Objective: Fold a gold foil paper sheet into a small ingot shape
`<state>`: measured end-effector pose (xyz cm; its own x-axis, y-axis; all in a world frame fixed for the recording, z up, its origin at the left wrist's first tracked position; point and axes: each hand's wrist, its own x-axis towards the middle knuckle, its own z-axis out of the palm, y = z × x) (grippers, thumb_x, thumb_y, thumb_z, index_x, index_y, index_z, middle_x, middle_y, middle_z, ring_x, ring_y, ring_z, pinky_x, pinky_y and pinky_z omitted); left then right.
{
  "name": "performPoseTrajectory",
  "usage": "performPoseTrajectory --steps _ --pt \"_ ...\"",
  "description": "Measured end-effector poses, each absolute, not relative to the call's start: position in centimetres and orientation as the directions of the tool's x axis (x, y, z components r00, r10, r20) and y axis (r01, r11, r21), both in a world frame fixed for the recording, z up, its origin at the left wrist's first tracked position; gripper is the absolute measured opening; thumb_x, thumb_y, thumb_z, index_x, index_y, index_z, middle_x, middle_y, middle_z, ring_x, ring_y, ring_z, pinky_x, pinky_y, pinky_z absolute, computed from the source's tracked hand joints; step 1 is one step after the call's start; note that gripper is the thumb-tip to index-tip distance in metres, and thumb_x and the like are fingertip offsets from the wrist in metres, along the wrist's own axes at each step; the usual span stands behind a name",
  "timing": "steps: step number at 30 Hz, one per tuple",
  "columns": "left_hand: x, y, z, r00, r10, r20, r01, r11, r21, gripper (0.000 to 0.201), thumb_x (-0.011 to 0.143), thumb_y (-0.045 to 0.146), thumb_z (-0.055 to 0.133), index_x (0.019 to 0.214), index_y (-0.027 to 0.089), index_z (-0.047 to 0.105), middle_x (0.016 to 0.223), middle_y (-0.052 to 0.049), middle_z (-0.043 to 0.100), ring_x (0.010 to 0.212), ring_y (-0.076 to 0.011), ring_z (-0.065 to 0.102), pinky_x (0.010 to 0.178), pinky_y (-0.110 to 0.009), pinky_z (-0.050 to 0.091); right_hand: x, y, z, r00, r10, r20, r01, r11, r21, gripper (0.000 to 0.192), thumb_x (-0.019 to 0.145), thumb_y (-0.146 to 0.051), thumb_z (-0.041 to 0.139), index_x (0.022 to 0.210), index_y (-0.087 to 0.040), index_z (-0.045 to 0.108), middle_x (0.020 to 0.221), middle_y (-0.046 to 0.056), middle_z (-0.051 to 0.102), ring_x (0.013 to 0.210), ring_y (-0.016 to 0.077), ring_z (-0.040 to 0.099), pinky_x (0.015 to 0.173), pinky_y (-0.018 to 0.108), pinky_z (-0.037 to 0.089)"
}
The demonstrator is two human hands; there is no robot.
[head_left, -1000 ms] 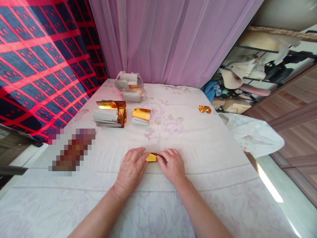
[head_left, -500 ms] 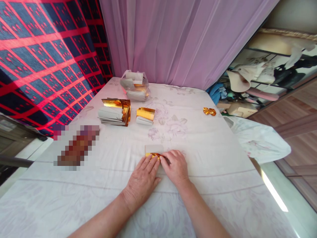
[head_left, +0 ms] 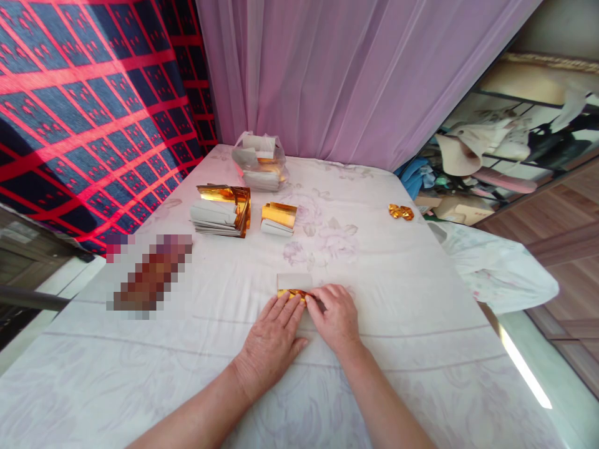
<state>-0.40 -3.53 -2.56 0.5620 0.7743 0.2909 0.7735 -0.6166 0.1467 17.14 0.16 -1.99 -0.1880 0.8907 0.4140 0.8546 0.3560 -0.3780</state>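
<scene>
Pale floral cloth (head_left: pixel 374 299) covers the whole work surface, with a lilac curtain (head_left: pixel 337 75) hanging behind it and a red-and-navy checked fabric (head_left: pixel 84 106) stretched along the left side.

Near the middle of the cloth lies a small folded paper (head_left: pixel 294 285), pale on its upper flap and shiny gold along the lower edge. Both hands rest on it from the near side. The left hand (head_left: pixel 274 340) lies flat, palm down, its fingers (head_left: pixel 286 307) stretched out and pressing on the gold edge. The right hand (head_left: pixel 337 317) sits just beside it, touching it at the fingertips, with fingers curled and pinching the right end of the gold edge. Most of the paper's lower part is hidden under the 2 hands.

Farther back on the left stands a thick stack of papers (head_left: pixel 219 212), grey-white sheets with gold foil showing at the top and right side. Just to its right is a smaller stack (head_left: pixel 278 218), gold on top. Behind those 2, close to the curtain, a clear plastic bag (head_left: pixel 259 161) holds more of the same sheets. Well apart from the rest, near the right edge of the cloth, sits a small crumpled gold piece (head_left: pixel 401 212). A blurred patch (head_left: pixel 150 274) covers something on the left of the cloth.
</scene>
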Motion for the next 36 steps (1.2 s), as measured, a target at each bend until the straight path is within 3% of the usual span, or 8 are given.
performPoseTrajectory --steps 21,36 --pt "-0.31 -3.59 -3.06 0.531 0.795 0.293 0.787 -0.591 0.178 0.058 0.094 0.049 0.044 0.142 0.015 0.041 0.141 -0.01 0.053 0.134 -0.027 0.043 0.111 -0.044 0.032 17.07 0.21 -2.03 -0.166 0.894 0.417 0.855 0.341 -0.391 0.015 0.089 -0.026 0.054 0.08 -0.022 0.067 0.076 0.003 0.064 0.078 0.0197 0.054 0.076 0.032 0.039" --pt "-0.27 -3.59 -2.98 0.529 0.805 0.267 0.794 -0.581 0.18 0.059 0.094 0.05 0.044 0.141 0.015 0.043 0.14 -0.01 0.054 0.134 -0.0272 0.043 0.111 -0.044 0.032 17.09 0.23 -2.59 -0.104 0.891 0.443 0.845 0.314 -0.433 0.019 0.086 -0.024 0.054 0.103 -0.019 0.061 0.075 0.002 0.063 0.077 0.0203 0.056 0.077 0.033 0.042"
